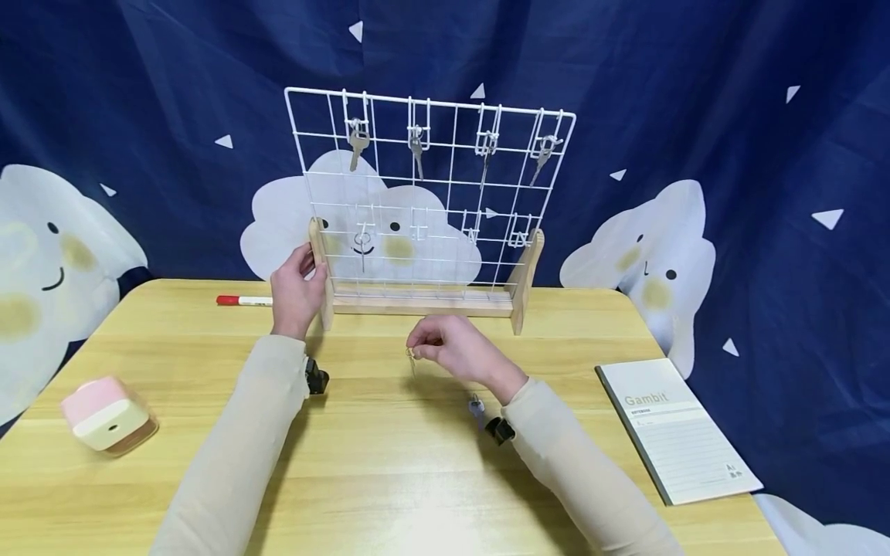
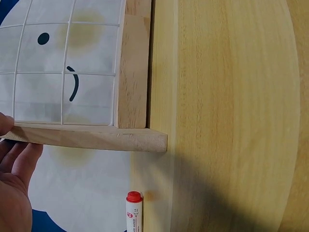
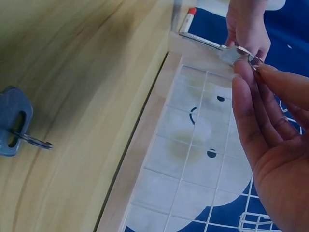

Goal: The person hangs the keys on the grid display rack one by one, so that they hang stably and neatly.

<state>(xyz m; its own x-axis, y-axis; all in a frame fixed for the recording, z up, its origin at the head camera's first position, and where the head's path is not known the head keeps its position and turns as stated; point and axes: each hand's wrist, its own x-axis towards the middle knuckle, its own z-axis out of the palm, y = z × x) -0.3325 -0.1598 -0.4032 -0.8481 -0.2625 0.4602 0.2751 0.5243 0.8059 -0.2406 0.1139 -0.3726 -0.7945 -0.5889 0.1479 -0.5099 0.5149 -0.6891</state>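
My left hand (image 1: 297,293) grips the left wooden upright (image 2: 91,138) of a white wire grid rack (image 1: 450,162), thumb on one face and fingers on the other. In front of the rack's base, my right hand (image 1: 455,347) pinches a key (image 3: 205,42) by its ring, above the table; the blade hangs down in the head view. A second key (image 1: 477,409) with a ring lies on the table beside my right wrist. Several keys hang along the top row of hooks, and another key (image 1: 363,251) hangs from the lower-left hook. The other lower hooks hold nothing.
A red-capped marker (image 1: 243,300) lies left of the rack, behind my left hand. At the table's left stands a pink and white box-shaped object (image 1: 110,415). A notebook (image 1: 677,428) lies at the right edge. Behind the table hangs a blue curtain (image 1: 660,93).
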